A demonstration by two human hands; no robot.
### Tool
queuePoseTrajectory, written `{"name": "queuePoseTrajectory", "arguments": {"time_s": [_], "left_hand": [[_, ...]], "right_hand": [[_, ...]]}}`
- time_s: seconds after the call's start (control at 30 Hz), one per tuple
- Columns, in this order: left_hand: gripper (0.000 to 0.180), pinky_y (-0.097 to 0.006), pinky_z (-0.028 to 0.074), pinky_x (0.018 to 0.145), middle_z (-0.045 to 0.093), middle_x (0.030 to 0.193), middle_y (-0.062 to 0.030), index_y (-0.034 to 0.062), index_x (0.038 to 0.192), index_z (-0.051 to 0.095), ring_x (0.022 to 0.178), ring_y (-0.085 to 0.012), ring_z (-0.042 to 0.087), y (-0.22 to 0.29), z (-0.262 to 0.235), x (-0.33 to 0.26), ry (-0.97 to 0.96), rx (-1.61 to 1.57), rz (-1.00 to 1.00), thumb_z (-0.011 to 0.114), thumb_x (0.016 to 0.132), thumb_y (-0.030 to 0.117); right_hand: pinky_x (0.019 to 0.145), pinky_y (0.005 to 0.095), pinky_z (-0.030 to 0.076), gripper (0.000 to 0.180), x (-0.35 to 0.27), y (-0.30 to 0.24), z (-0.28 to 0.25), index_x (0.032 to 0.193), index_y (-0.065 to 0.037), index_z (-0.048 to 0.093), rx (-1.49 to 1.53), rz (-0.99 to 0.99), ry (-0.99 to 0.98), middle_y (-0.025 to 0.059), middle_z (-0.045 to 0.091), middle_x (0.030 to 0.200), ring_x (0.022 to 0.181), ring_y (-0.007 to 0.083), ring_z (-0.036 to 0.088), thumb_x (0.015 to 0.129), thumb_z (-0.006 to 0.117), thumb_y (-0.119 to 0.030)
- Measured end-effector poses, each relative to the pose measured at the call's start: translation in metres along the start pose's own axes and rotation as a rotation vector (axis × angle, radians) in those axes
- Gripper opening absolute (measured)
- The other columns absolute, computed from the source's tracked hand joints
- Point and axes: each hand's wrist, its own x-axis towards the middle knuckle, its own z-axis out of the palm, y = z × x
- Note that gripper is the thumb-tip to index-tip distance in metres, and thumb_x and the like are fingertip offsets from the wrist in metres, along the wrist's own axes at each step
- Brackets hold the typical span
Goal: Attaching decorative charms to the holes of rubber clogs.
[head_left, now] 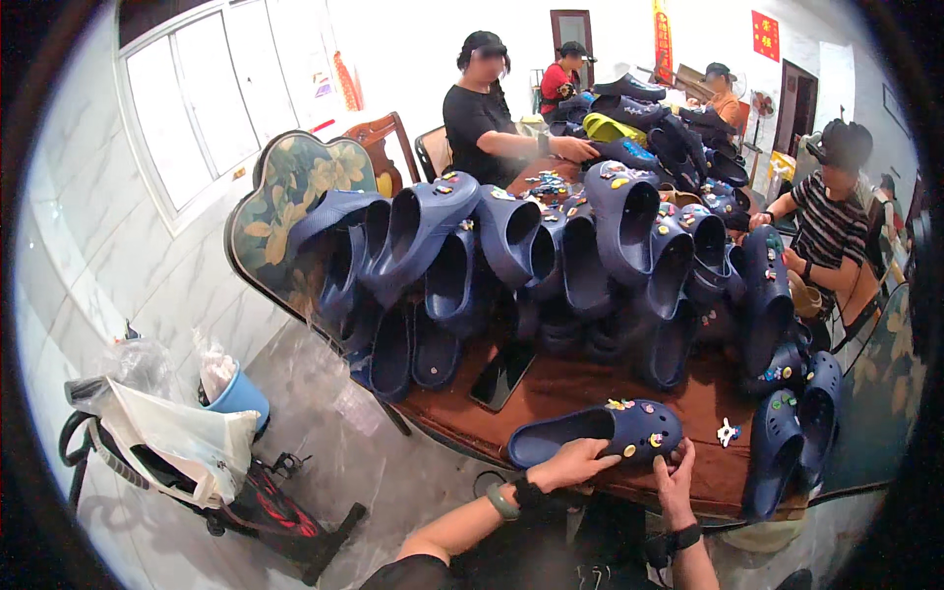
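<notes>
Both hands, left (578, 460) and right (675, 479), grip closed on the clog (600, 433); pressing could pop charms (629, 423) loose near the bench (590, 388) edge.

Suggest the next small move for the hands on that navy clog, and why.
Probably reach the right hand to the loose white charm on the table beside it. The left hand already steadies the clog, whose toe carries several charms, and that piece lies nearest.

The person's own forearms are cut off by the lower edge, and both hands (629, 467) cover the near rim of the dark blue clog (590, 435). The small charms (634, 405) on it are too tiny to identify. The heaped clogs (551, 265) hide most of the desk (590, 383).
</notes>
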Motion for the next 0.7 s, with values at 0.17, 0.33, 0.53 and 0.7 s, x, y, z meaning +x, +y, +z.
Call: {"name": "queuePoseTrajectory", "arguments": {"time_s": [0.17,0.33,0.53,0.7], "left_hand": [[0.026,-0.029,0.048,0.081,0.066,0.1,-0.0049,0.0003,0.108,0.063,0.092,-0.0098,0.058,0.029,0.002,-0.005,0.082,-0.763,0.059,0.06,0.094,0.022],[0.034,-0.029,0.047,0.091,0.061,0.117,-0.0022,0.0035,0.127,0.054,0.102,-0.0121,0.058,0.071,0.02,-0.012,0.168,-1.221,0.022,0.056,0.097,0.019],[0.04,-0.031,0.044,0.096,0.056,0.125,-0.0052,0.0011,0.132,0.049,0.109,-0.014,0.055,0.071,0.04,-0.012,0.047,-1.133,-0.082,0.055,0.098,0.022],[0.044,-0.031,0.041,0.099,0.052,0.131,-0.0099,-0.0032,0.133,0.045,0.116,-0.0161,0.051,0.081,0.015,-0.028,-0.182,-0.746,0.115,0.055,0.098,0.023]], "right_hand": [[0.097,0.037,0.042,0.081,-0.029,-0.021,-0.002,0.142,-0.002,0.02,0.186,0.155,-0.145,0.0143,0.042,0.132,0.115,0.0234,0.048,0.081,0.072,-0.014],[0.103,0.0395,0.04,0.104,-0.035,-0.078,0.034,0.143,-0.003,0.01,0.242,-0.045,-0.34,0.0167,0.038,0.136,0.122,0.0264,0.044,0.07,0.083,-0.017],[0.103,0.0397,0.039,0.104,-0.031,-0.068,0.017,0.141,-0.001,0.015,0.104,-0.129,-0.329,0.0167,0.04,0.134,0.123,0.0268,0.045,0.067,0.085,-0.021],[0.092,0.0361,0.047,0.079,-0.03,-0.061,0.013,0.135,-0.003,0.028,0.35,0.16,-0.271,0.011,0.054,0.118,0.105,0.0201,0.056,0.073,0.075,-0.012]]}}
